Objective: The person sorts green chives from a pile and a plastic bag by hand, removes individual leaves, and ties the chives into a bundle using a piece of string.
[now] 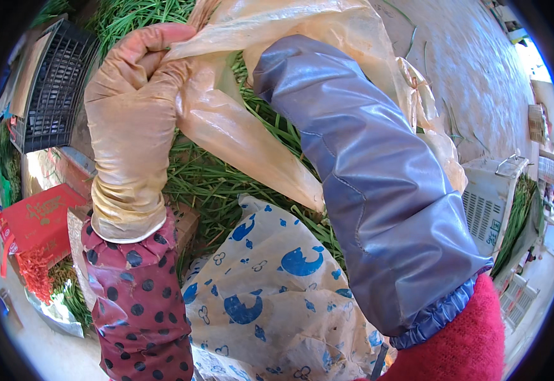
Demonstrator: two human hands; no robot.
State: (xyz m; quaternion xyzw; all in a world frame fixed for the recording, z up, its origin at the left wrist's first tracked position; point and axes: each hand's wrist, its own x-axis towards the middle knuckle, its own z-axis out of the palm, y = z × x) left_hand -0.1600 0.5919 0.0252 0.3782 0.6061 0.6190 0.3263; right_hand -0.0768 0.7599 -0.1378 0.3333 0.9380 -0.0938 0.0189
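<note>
My left hand (139, 71), in a translucent rubber glove, pinches the edge of a yellowish plastic bag (229, 119) at the upper left. Its sleeve cover is dark red with black dots. My right forearm, in a shiny purple-grey sleeve cover, reaches to the top middle, and the right hand is hidden in or behind the plastic bag. Long green stalks (205, 176) with narrow leaves lie under and behind the bag. A whitish apron (277, 295) with blue whale prints covers my lap.
A black plastic crate (53, 90) stands at the upper left, above a red cardboard box (44, 219) and red shredded filler (34, 278). On the right is a white plastic crate (484, 205) beside more green stalks (515, 219). Concrete floor (472, 71) shows at the upper right.
</note>
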